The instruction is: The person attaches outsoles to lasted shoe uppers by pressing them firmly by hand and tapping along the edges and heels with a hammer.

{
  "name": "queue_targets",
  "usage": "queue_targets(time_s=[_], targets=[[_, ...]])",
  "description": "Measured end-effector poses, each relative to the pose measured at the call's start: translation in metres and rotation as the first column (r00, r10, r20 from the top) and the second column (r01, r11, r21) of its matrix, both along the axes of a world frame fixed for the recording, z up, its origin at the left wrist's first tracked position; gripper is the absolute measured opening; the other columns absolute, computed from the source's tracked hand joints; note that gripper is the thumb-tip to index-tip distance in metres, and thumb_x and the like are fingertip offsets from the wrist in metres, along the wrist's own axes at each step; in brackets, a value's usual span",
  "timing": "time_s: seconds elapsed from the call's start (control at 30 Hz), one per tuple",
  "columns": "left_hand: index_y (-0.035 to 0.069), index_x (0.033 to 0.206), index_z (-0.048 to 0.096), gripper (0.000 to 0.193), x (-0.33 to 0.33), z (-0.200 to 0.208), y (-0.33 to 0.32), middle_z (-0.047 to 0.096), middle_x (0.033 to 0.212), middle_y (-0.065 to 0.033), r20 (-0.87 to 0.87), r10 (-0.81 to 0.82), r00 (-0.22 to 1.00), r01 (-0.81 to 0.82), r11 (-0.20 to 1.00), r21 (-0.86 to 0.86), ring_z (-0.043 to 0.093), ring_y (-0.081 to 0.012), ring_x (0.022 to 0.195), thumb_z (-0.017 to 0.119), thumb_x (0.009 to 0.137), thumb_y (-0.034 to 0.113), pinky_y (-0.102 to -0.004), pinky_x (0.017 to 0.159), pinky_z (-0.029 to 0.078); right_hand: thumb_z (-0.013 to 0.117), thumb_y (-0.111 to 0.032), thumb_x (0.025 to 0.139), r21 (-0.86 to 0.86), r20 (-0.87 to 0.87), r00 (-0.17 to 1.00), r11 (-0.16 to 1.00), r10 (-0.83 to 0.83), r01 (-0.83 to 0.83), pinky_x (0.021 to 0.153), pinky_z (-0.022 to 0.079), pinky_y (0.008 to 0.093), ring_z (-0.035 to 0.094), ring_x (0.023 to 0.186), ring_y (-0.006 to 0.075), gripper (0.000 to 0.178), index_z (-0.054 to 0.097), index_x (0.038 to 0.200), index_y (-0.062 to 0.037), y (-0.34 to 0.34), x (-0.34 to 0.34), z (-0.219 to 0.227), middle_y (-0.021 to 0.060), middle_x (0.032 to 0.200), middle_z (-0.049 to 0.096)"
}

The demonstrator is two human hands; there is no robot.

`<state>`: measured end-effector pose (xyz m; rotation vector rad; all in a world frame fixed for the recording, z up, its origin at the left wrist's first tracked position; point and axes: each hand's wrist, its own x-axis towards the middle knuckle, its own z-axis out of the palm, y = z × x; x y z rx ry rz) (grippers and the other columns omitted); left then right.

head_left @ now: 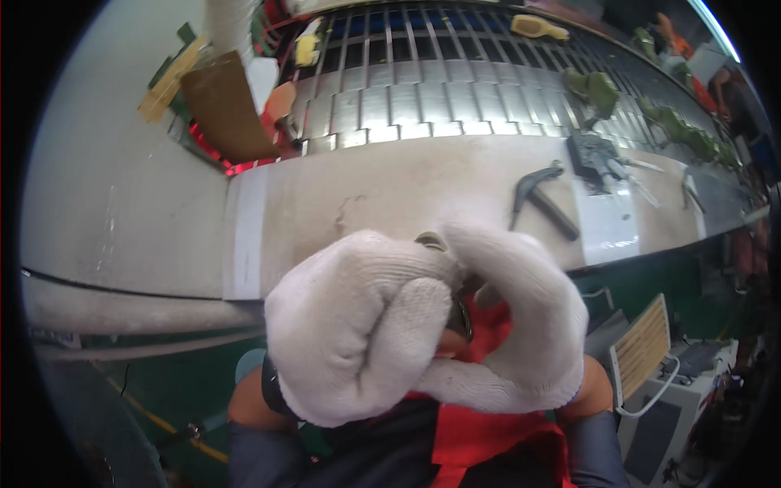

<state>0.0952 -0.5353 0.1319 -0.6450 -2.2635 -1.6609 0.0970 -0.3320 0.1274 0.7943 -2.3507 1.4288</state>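
White knit gloves cover both of my hands, raised together in front of me above the near edge of the bench. My left hand point(358, 325) is closed in a fist, its thumb folded across the front. Beside it my right hand point(521, 317) curls in a C shape, fingertips meeting the left hand at the top. Between them a small olive rounded piece point(431, 241) peeks out; the gloves hide most of it. A dark, shiny curved edge point(465, 319) shows lower in the gap, and I cannot tell whether it belongs to that piece.
On the pale bench point(390, 187) lie a hammer point(547, 202), a dark block point(598, 159) with clear strips, and pliers point(691, 191). Behind runs a slatted metal conveyor point(431, 102) carrying olive pieces point(600, 93). A brown board point(228, 106) stands left; a wood-slatted seat point(640, 348) sits lower right.
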Motion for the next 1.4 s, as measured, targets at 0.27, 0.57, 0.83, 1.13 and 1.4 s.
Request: queue_targets(time_s=[0.27,0.57,0.83,1.13,1.4], targets=[[-0.003,0.135,0.065,0.056,-0.051,-0.144,0.005,0.074,0.129,-0.0213,0.419,-0.303,0.856,-0.109,0.687,0.718,0.071,-0.0319,0.121,0.039,0.121,0.045,-0.0496,0.109,0.054,0.064,-0.016,0.105,-0.414,0.433,0.893,0.853,-0.122,0.317,0.1,0.059,0.0345,0.075,0.112,0.0228,0.039,0.067,0.137,0.0065,0.07,-0.02,-0.018,0.0166,0.126,0.074],[-0.003,0.117,0.072,0.041,-0.101,-0.173,-0.022,0.076,0.111,-0.011,0.355,0.101,0.929,-0.311,0.733,0.605,0.072,-0.0188,0.1,0.048,0.12,0.03,-0.0358,0.092,0.058,0.074,-0.017,0.104,-0.361,0.724,0.686,0.888,0.074,0.285,0.09,0.067,0.0399,0.076,0.115,0.0237,0.05,0.058,0.145,0.0061,0.018,0.047,-0.14,0.0161,0.13,0.074],[-0.004,0.107,0.074,0.045,-0.094,-0.126,0.001,0.074,0.104,-0.0117,0.009,-0.134,0.991,0.129,0.973,0.191,0.07,-0.0167,0.092,0.05,0.119,0.032,-0.0319,0.083,0.056,0.09,-0.014,0.088,0.007,-0.02,0.999,1.0,-0.03,0.03,0.071,0.062,0.0396,0.074,0.081,0.0283,0.054,0.07,0.138,-0.0058,0.001,-0.038,-0.047,0.015,0.098,0.072],[-0.004,0.11,0.076,0.089,-0.107,-0.135,-0.019,0.075,0.111,-0.016,0.082,-0.224,0.971,0.194,0.941,0.277,0.073,-0.0233,0.102,0.02,0.118,0.065,-0.0361,0.095,0.057,0.087,-0.019,0.079,0.366,-0.378,0.917,0.93,0.126,0.024,0.062,0.057,0.0381,0.069,0.071,0.0252,0.059,0.073,0.135,-0.0031,0.008,-0.023,-0.053,0.0049,0.091,0.072],[-0.007,0.109,0.079,0.085,-0.105,-0.141,-0.02,0.078,0.109,-0.0182,0.107,-0.262,0.959,0.207,0.908,0.365,0.076,-0.0255,0.1,0.028,0.121,0.059,-0.0366,0.093,0.059,0.083,-0.01,0.08,0.337,-0.399,0.908,0.941,0.127,0.017,0.063,0.057,0.0369,0.073,0.077,0.0246,0.055,0.075,0.133,-0.0003,-0.011,-0.047,-0.082,0.0092,0.099,0.077]])
